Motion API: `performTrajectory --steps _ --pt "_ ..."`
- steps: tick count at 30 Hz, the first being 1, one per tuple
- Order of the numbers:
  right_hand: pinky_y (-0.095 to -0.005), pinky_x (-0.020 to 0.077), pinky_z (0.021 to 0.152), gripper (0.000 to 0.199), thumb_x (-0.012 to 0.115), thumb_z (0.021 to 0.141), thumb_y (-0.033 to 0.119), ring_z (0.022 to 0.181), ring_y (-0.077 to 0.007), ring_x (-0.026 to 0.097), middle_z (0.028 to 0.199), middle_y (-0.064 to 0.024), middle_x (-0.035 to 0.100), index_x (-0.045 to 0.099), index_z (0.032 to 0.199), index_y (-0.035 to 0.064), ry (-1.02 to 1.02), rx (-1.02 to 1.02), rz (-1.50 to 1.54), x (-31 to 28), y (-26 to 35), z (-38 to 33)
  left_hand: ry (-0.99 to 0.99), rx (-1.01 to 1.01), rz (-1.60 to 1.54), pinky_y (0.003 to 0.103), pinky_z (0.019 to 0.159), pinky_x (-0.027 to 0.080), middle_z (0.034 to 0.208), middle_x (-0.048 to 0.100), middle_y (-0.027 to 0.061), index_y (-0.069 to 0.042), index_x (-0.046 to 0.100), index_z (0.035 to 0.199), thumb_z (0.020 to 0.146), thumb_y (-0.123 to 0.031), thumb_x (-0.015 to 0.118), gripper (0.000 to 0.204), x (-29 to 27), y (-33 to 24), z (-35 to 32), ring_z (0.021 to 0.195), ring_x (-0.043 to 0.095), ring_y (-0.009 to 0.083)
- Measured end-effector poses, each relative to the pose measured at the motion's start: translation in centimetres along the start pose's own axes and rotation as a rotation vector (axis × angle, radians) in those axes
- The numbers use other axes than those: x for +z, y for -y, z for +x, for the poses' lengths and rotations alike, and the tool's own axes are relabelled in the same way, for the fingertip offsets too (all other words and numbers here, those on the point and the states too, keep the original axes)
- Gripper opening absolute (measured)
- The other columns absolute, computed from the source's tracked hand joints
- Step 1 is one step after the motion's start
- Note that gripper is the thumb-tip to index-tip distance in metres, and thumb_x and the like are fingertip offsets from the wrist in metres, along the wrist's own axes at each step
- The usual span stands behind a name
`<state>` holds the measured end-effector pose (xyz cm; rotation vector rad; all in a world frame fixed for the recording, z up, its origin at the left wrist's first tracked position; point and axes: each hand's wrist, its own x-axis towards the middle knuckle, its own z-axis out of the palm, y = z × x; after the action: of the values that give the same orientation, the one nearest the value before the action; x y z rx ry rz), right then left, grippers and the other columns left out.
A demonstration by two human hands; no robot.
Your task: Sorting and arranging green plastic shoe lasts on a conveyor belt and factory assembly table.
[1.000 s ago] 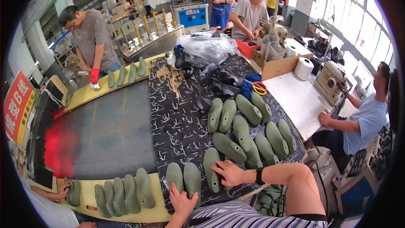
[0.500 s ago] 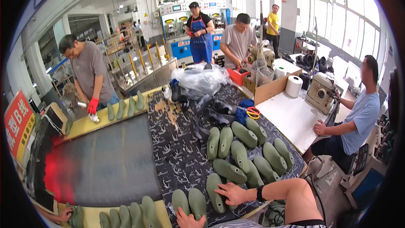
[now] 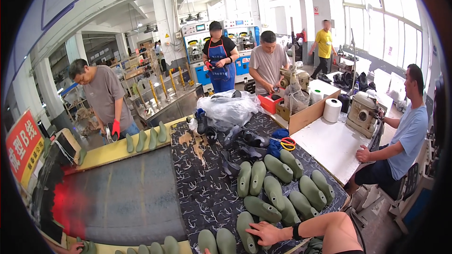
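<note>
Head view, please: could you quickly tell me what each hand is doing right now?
Right hand: open, lying flat on a green shoe last on the patterned table.
Left hand: out of view below the lower edge.

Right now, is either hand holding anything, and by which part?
The right hand rests on top of a green shoe last near its middle; a closed grip cannot be told. The left hand is out of view.

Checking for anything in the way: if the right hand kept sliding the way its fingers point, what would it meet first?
The right hand points left, fingertips already at a green shoe form. Going straight on, it would press into that form first; the pair of green forms beyond come next, probably, though depth is hard to judge.
</note>
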<state>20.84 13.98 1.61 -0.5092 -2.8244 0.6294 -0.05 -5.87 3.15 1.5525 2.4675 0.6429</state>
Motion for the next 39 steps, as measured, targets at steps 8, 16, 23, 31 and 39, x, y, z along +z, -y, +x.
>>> performTrajectory --steps 8,16,23,31,39 --pt "-0.0487 0.0372 0.096 0.071 0.061 0.074 0.022 0.109 -0.0434 0.05 0.134 -0.0279 0.039 0.036 0.139 0.0072 -0.033 -0.024 0.007 0.6 -0.5 -0.1 -0.011 0.01 0.013 0.057 0.09 0.042 0.134 0.04 0.0355 0.005 0.068 0.087 0.073 -0.039 0.07 0.046 0.2 0.0 -0.1 0.112 0.046 0.0521" --pt "-0.0467 0.0396 0.096 0.072 0.061 0.071 0.022 0.107 -0.0405 0.053 0.134 -0.0266 0.042 0.038 0.139 0.0091 -0.052 -0.012 -0.021 1.1 -0.6 -0.4 -0.026 -0.019 -0.02 0.057 0.089 0.042 0.132 0.041 0.0362 0.005 0.068 0.085 0.072 -0.038 0.07 0.045 -0.1 -0.6 -0.2 0.108 0.047 0.053" --pt "-0.0469 0.0396 0.096 0.073 0.062 0.07 0.021 0.107 -0.0417 0.053 0.132 -0.0261 0.043 0.039 0.138 0.0089 -0.042 0.003 -0.01 0.5 -0.1 -0.4 -0.104 0.069 0.046 0.056 0.089 0.042 0.132 0.041 0.0362 0.005 0.067 0.085 0.073 -0.038 0.069 0.045 -0.1 -0.5 -0.6 0.107 0.048 0.0526" --pt "-0.0472 0.0399 0.094 0.071 0.062 0.066 0.018 0.105 -0.0428 0.052 0.129 -0.0266 0.044 0.043 0.134 0.0062 -0.045 0.013 0.007 -1.2 0.4 0.5 -0.057 0.115 0.074 0.056 0.093 0.039 0.133 0.038 0.035 0.007 0.067 0.083 0.069 -0.04 0.068 0.049 2.2 1.9 0.9 0.111 0.043 0.0518" --pt "-0.0473 0.0406 0.094 0.07 0.062 0.065 0.016 0.104 -0.0424 0.054 0.13 -0.0268 0.045 0.046 0.132 0.0053 -0.064 -0.018 0.0 -0.3 0.8 0.4 -0.106 0.096 0.067 0.055 0.091 0.04 0.13 0.038 0.0346 0.008 0.066 0.071 0.063 -0.039 0.07 0.048 1.8 1.6 -0.4 0.11 0.042 0.0507"
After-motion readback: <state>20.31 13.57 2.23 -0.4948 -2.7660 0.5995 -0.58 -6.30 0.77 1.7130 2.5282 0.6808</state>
